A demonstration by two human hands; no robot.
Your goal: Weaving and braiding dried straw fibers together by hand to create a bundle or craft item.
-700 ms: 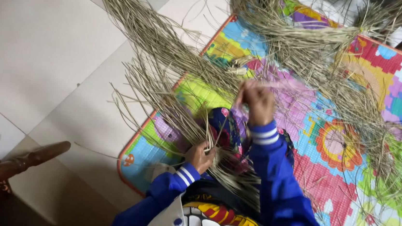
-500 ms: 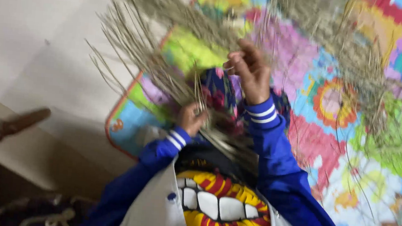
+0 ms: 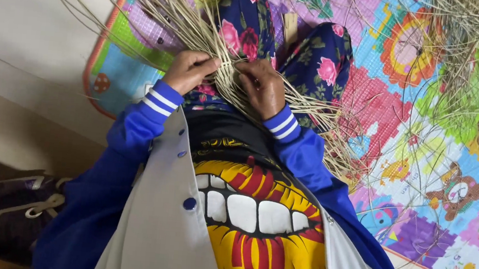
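Both of my hands rest in my lap on a bundle of pale dry straw strands (image 3: pixel 163 12) that fans out to the upper left. My left hand (image 3: pixel 190 71) pinches the strands from the left side. Close beside it, my right hand (image 3: pixel 264 87) grips the same strands where they are plaited together. The plaited part (image 3: pixel 229 87) lies between the two hands, over my flowered trousers (image 3: pixel 248 31). My blue sleeves with white stripes reach down to the wrists.
A colourful foam play mat (image 3: pixel 421 168) covers the floor under me, and loose straw (image 3: pixel 460 50) lies scattered on it at the upper right. Pale floor tiles (image 3: pixel 34 41) are at the left. A dark bag (image 3: pixel 7 218) sits at the lower left.
My right hand has come down from its raised position to the lap beside the left hand. The view has tipped down and closer, so my jacket and shirt fill the lower frame.
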